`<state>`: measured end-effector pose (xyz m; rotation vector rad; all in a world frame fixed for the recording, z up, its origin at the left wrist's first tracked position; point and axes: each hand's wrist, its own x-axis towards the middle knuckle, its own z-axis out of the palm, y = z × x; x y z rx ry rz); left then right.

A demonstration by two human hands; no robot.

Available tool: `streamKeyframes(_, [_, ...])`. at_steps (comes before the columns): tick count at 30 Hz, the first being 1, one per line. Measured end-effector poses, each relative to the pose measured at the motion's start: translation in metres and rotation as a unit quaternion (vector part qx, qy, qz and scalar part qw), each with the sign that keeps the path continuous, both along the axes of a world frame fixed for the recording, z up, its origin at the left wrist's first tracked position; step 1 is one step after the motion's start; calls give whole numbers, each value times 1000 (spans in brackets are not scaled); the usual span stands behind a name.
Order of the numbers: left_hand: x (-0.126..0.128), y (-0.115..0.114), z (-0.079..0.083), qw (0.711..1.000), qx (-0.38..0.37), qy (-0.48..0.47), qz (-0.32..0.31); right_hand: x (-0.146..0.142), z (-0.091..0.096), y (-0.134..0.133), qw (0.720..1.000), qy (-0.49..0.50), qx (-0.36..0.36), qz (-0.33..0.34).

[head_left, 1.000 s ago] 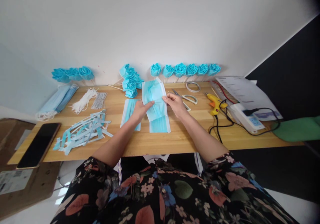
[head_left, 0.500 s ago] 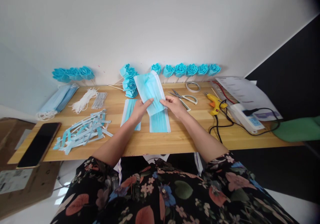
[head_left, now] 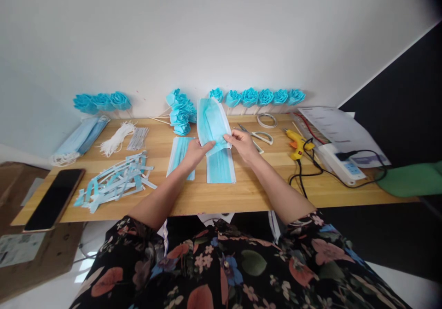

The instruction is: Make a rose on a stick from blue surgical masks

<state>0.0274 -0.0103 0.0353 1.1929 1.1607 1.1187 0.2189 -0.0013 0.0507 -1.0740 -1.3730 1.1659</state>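
Left grip [head_left: 197,153], right grip [head_left: 242,144] pinching 1 blue sheet [head_left: 212,120].

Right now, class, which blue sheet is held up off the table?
The sheet pinched by both hands; the other sheets lie flat on the table.

The mask sheet [head_left: 213,121] is pale blue with whitish edges, the roses [head_left: 249,97] behind it turquoise, the strips [head_left: 117,181] to its left white and light blue, the glue gun [head_left: 297,150] to its right yellow and orange, and the garment [head_left: 221,274] in front of it black with a pink, blue and green floral print.
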Motion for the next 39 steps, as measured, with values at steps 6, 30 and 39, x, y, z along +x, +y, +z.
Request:
streamKeyframes(6, [0,-3,-1,999,24,27,-24,1,-1,-1,996,43,-51,64])
streamKeyframes(30, [-1,-2,-1,998,45,30,-15,3,-6,0,994,67,-64,62])
streamKeyframes(39, [1,-8,5,994,34,54,-88,2,-4,0,994,90,-58,26])
